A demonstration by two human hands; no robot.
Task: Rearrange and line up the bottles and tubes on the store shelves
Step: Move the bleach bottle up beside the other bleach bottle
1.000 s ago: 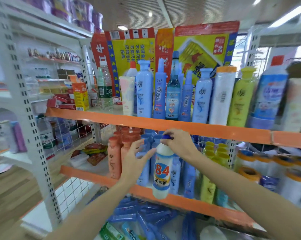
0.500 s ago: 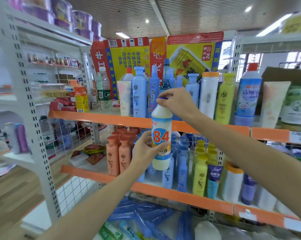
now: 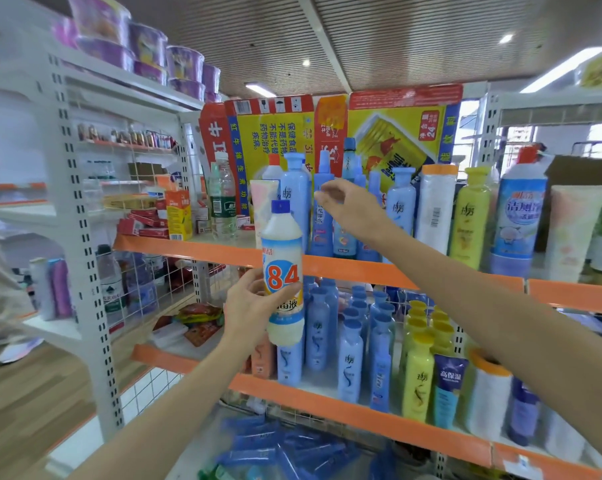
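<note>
My left hand (image 3: 254, 306) grips a white bottle with a blue cap and a red "84" label (image 3: 283, 271), upright in front of the upper orange shelf edge (image 3: 355, 271). My right hand (image 3: 351, 209) is raised at the row of blue bottles (image 3: 322, 216) on that upper shelf, fingers loosely curled, holding nothing; it is blurred. Beside it stand a tall light-blue bottle (image 3: 294, 195), a white bottle with an orange cap (image 3: 434, 209) and a yellow bottle (image 3: 472, 216). The lower shelf (image 3: 362, 414) carries blue and yellow bottles (image 3: 419, 379) in rows.
A yellow and red cardboard box (image 3: 327, 133) stands behind the upper row. A clear water bottle (image 3: 222, 199) and small boxes (image 3: 178, 213) sit at the upper shelf's left end. Blue packets (image 3: 285, 448) fill the bottom level. A white shelf upright (image 3: 81, 237) stands at the left.
My right hand let go of the 84 bottle's cap and moved up to the blue bottles. My left hand took the bottle's body and now holds it alone, higher than before.
</note>
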